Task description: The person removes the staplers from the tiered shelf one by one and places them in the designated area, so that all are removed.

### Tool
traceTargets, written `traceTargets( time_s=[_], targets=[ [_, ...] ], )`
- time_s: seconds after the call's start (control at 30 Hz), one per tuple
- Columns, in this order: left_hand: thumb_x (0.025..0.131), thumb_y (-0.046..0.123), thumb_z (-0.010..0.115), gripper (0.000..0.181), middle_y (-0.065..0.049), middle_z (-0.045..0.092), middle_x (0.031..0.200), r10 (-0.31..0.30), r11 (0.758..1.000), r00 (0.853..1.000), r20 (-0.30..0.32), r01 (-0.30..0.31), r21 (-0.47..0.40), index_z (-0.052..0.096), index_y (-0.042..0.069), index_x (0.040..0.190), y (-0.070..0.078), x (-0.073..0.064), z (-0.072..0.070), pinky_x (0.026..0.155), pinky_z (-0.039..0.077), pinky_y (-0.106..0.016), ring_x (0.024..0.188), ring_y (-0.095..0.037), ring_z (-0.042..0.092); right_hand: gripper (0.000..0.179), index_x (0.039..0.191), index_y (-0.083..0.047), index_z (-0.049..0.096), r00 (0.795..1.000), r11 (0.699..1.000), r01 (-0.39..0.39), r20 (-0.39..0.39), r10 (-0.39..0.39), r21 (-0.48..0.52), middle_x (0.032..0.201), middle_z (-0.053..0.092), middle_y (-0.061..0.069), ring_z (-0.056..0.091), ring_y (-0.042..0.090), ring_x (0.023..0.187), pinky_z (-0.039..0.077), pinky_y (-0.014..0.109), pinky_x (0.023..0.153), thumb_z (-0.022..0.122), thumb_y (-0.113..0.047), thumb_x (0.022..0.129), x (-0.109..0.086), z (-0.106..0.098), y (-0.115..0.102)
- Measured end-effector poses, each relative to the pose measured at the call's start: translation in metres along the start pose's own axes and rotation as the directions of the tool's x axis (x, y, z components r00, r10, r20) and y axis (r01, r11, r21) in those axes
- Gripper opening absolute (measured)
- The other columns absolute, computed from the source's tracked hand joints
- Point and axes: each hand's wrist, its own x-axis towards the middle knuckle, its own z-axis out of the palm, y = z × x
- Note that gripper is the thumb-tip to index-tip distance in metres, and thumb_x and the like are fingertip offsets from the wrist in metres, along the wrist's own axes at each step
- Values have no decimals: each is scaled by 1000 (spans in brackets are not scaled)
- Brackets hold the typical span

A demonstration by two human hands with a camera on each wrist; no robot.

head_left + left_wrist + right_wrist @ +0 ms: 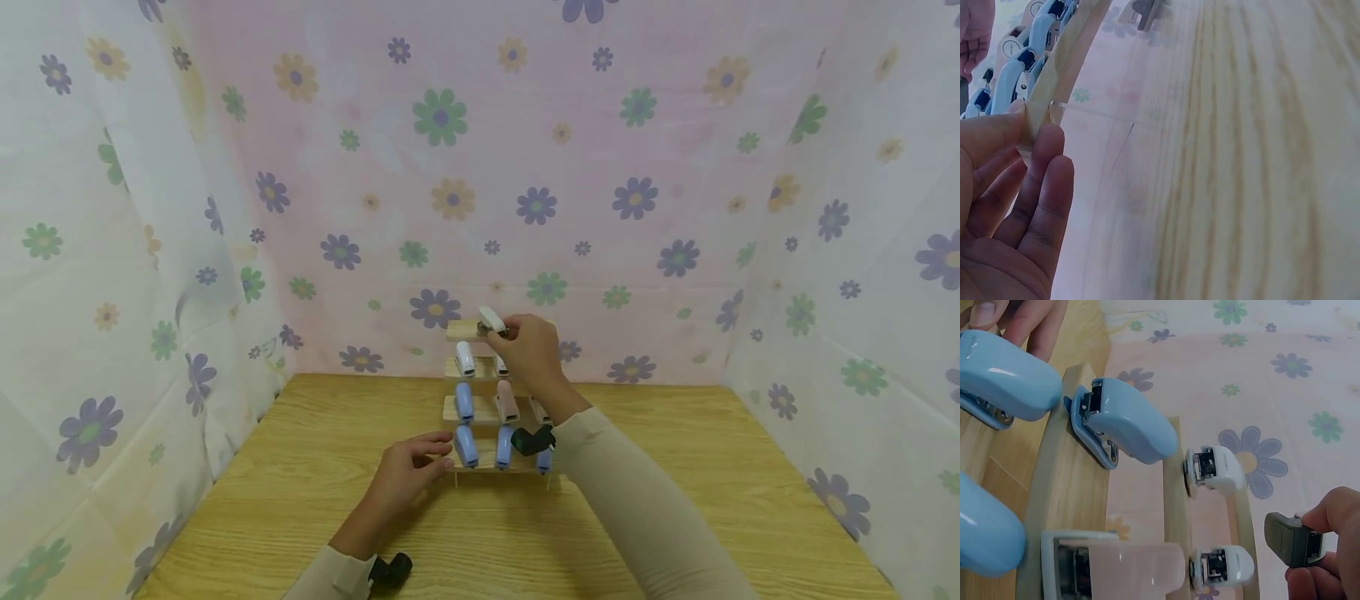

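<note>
A tiered wooden rack (485, 460) carries mini staplers in rows. My right hand (531, 350) pinches a small stapler (1286, 540) between thumb and fingers at the top shelf (461, 330). This stapler looks white in the head view and dark grey in the right wrist view. At the rack's lower left end, my left hand (401, 479) grips the end of the bottom shelf (1038, 119) with thumb and fingertips, beside a blue stapler (467, 446). Two white staplers (1219, 469) sit one shelf below the held one. A pink stapler (507, 402) stands on the shelf under those.
More blue staplers (503, 447) stand along the bottom shelf, partly behind the right wrist's black camera (532, 440). Clear legs hold the rack up on the wood-grain table (322, 442). Flower-printed cloth (480, 167) hangs behind and at both sides.
</note>
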Motion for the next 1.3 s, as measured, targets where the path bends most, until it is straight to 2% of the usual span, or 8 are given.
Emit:
traceTargets(
  time_s=[0.2,0.43,0.87,1.17,1.3],
  targets=[
    [96,22,76,29,-6,67,140,11,1000,1000,-6,-11,10,78,5,119,0,1,0,76,60,-22,100,-14,74,26,106,-12,80,999,1000,4,-37,-3,24,89,75,2,68,18,76,57,34,63,75,-33,92,-6,-14,8],
    [95,16,76,28,-13,64,143,-13,997,1000,-2,13,-76,77,3,119,0,-1,0,79,61,-23,106,-24,74,31,114,-13,79,999,993,-2,-54,8,121,95,74,1,69,18,84,60,37,68,76,-35,92,-21,-29,14],
    [97,22,75,29,-6,64,143,-8,1000,1000,12,8,-22,77,6,121,-2,-2,1,79,60,-22,103,-14,74,32,116,-10,78,997,991,5,-81,6,137,98,72,5,69,22,84,61,40,72,79,-32,92,-49,-44,18],
    [97,24,75,28,-6,66,142,-6,1000,1000,3,6,-6,78,7,120,-2,-2,1,78,60,-22,103,-15,74,27,114,-11,79,991,983,80,-121,-61,162,99,74,4,70,18,82,61,34,73,81,-25,91,-63,-51,32],
    [96,24,75,29,-5,65,142,-5,1000,1000,3,5,-8,77,8,120,-2,-1,0,80,60,-22,105,-16,73,29,116,-11,79,993,984,62,-111,-43,169,102,74,5,71,19,86,62,33,75,81,-26,92,-71,-58,39]
  ],
)
